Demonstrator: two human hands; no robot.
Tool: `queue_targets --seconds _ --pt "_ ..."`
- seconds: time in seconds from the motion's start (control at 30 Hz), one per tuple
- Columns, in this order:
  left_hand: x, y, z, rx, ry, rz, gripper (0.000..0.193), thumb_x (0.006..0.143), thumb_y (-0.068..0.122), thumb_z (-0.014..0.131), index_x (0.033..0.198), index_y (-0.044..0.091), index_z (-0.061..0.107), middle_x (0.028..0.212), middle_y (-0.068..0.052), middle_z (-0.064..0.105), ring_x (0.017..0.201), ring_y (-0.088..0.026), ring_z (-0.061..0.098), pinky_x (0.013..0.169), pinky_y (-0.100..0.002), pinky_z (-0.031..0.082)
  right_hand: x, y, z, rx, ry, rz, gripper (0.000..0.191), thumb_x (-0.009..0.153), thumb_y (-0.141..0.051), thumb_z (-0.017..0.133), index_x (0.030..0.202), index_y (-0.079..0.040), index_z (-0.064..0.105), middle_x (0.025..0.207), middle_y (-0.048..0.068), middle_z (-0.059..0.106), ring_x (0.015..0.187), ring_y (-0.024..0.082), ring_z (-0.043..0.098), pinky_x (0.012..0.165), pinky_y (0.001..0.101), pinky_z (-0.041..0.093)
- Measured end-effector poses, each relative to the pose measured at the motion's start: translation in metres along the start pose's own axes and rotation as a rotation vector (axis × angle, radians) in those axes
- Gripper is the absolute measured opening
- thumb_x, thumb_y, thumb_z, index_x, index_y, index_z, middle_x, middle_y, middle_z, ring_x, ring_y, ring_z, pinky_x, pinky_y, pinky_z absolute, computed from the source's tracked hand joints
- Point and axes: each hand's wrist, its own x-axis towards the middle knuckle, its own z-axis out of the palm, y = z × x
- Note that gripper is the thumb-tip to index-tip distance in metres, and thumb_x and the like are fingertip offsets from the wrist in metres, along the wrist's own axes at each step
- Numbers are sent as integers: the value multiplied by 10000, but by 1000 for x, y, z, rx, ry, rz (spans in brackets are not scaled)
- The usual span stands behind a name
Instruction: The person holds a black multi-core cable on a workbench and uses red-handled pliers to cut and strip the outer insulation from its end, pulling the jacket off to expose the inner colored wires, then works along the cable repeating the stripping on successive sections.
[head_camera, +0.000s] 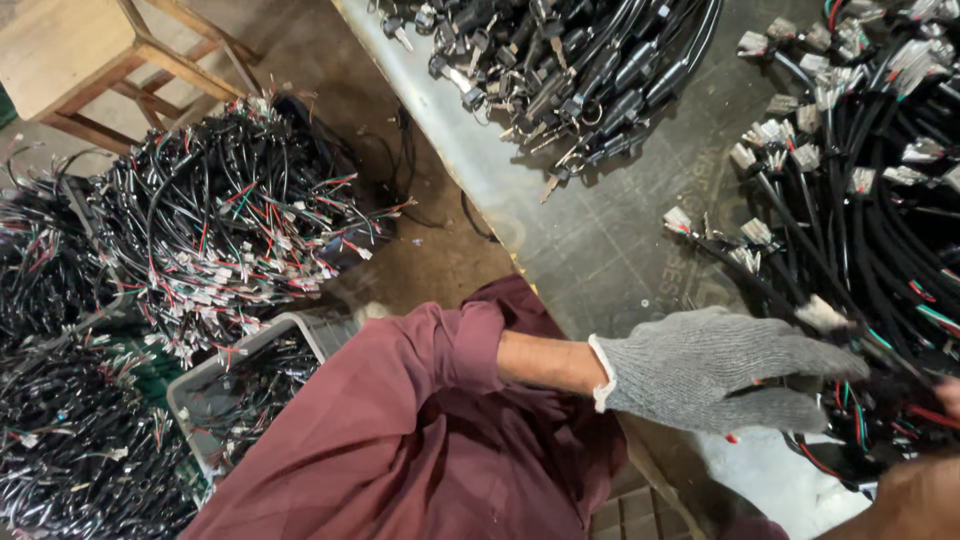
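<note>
Clearly, the left hand (725, 368), in a grey knit glove, reaches across the table (600, 250) with its fingers closed around black cables in the bundle of wire harnesses (850, 230), near a white connector (822, 312). Only a bare sliver of the right hand (915, 495) shows at the lower right corner, touching the same wires; whether it grips cannot be told. A maroon sleeve (420, 420) covers the left arm. Farther up lies a pile of black key-switch cables (570, 70). Left of the table sit a grey crate (200, 385), heaped wire (220, 210) and a wooden stool (80, 60).
</note>
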Motion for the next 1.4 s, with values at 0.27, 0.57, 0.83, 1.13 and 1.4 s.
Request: queue_targets --seconds 0.27,0.57,0.83,1.13,1.4 --pt "21 -8 13 -208 93 -106 471 1038 450 597 1389 137 569 1207 -23 626 1107 -167 598 939 -360 496 -25 -60 54 -653 -141 -207 219 1124 -2 349 1158 98 541 1151 145 612 1060 199 591 999 301 486" --pt "68 -23 41 -502 341 -268 453 1051 431 602 1366 105 584 1152 -26 632 1041 -149 607 895 -337 510 -29 -92 92 -416 -131 -168 338 1249 -200 463 1401 99 504 1264 108 562 1105 158 510 985 261 393" --pt "70 -33 43 -547 428 -294 439 1063 414 607 1345 78 597 1104 -29 638 983 -133 616 855 -317 523 -41 -65 70 -622 -130 -172 382 1204 -246 607 1397 68 510 1247 122 571 1092 193 588 962 326 487" --pt "64 -44 36 -644 497 -276 426 1077 395 613 1322 46 612 1049 -33 644 917 -114 625 811 -294 538 -40 -30 28 -586 48 57 145 1180 -71 601 1204 72 592 1064 80 681 901 125 618 812 254 502" --pt "43 -21 25 -1230 268 -409 477 1061 358 635 1375 -2 628 866 -40 627 697 -103 579 577 -285 484 -43 -21 22 -523 -29 -17 118 1183 0 588 1196 117 587 1077 127 681 864 109 634 798 221 508"
